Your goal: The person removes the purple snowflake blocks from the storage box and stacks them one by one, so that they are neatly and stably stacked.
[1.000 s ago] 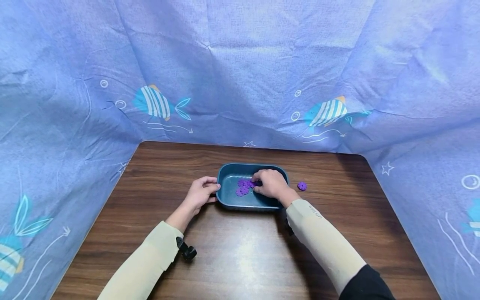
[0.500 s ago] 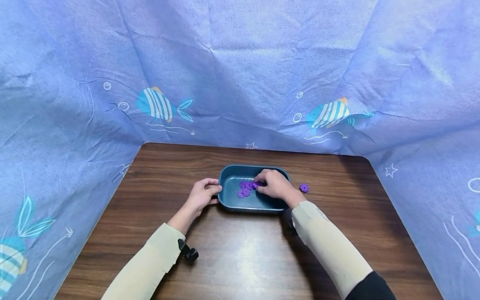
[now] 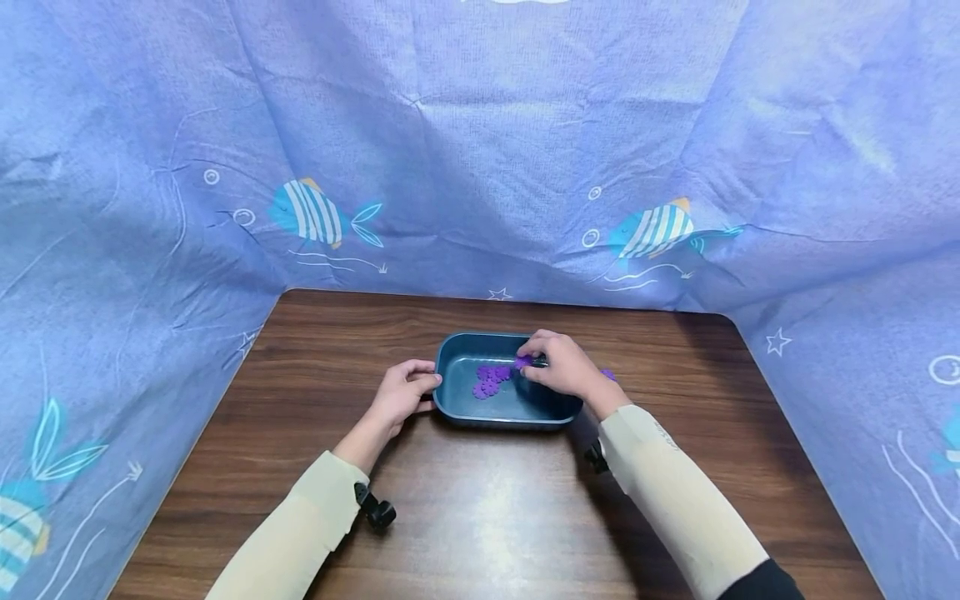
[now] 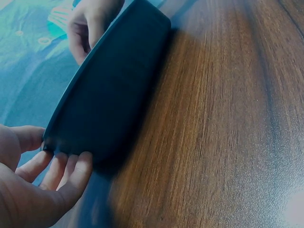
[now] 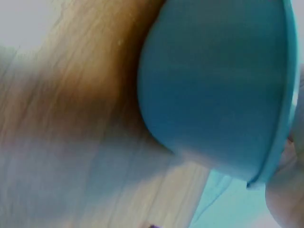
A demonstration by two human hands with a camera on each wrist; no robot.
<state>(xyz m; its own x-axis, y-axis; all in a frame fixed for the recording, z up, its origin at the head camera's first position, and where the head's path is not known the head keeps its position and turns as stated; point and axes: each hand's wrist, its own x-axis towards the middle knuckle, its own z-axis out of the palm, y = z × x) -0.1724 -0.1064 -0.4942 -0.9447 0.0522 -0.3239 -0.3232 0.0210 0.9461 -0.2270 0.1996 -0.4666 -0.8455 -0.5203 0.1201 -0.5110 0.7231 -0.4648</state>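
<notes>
A dark teal tray rests on the table with several purple flower-shaped pieces clustered inside, left of its middle. My left hand grips its left end; in the left wrist view the thumb and forefinger pinch the rim, and other fingertips touch the outer wall. Over the tray's right half, my right hand pinches one purple flower-shaped piece between thumb and fingers. The right wrist view has mostly the tray's outer wall; the pinched piece is hidden there.
Another purple piece lies on the wooden table just right of the tray, partly covered by my right wrist. A blue fish-patterned cloth hangs behind the table and along both sides.
My right hand has drawn away rightward from the cluster with one purple piece pinched in it. The left hand keeps its hold on the tray's end.
</notes>
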